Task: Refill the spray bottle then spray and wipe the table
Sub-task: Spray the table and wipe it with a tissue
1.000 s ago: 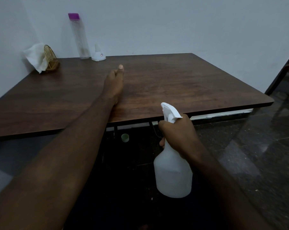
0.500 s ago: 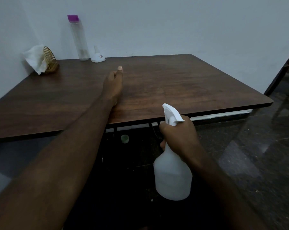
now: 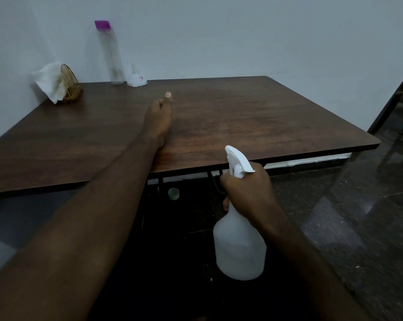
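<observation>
My right hand (image 3: 246,191) grips the neck of a white spray bottle (image 3: 239,246), held in the air just in front of the table's near edge, nozzle pointing over the table. My left hand (image 3: 158,119) reaches out over the dark wooden table (image 3: 253,121), fingers stretched forward and holding nothing. A white cloth (image 3: 50,82) hangs on a small golden holder (image 3: 69,85) at the far left corner. A tall clear bottle with a purple cap (image 3: 110,52) and a white funnel (image 3: 136,76) stand at the back by the wall.
White walls close the table's back and left sides. Dark glossy tiled floor (image 3: 357,216) spreads to the right, with a dark door frame (image 3: 395,100) at the far right. A small green cap (image 3: 173,193) lies on the floor under the table.
The view has shifted slightly, so hands and table sit a little lower in frame. Both hands keep the same poses.
</observation>
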Tool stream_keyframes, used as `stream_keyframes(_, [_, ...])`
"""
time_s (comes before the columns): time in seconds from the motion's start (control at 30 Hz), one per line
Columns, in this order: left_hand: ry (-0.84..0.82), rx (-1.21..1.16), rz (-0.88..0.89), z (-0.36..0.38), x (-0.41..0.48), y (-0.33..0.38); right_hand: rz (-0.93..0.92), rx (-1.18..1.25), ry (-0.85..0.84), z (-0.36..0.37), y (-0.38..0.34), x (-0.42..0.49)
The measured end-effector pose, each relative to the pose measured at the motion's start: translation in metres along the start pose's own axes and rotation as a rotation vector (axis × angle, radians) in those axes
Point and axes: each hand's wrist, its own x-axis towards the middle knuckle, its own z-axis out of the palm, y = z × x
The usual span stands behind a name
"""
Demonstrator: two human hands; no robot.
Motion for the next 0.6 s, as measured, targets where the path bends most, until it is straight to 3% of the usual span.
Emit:
stream_keyframes(0.17, [-0.002, -0.013, 0.011, -0.0008, -0.0026, 0.0025, 0.002, 0.036, -0.075, -0.0003, -0.0033, -0.0028])
stream_keyframes(0.6, [0.012, -0.039, -0.005, 0.0002, -0.0055, 0.0040, -0.022, -0.033, -0.036, 0.0045, 0.0014, -0.0023])
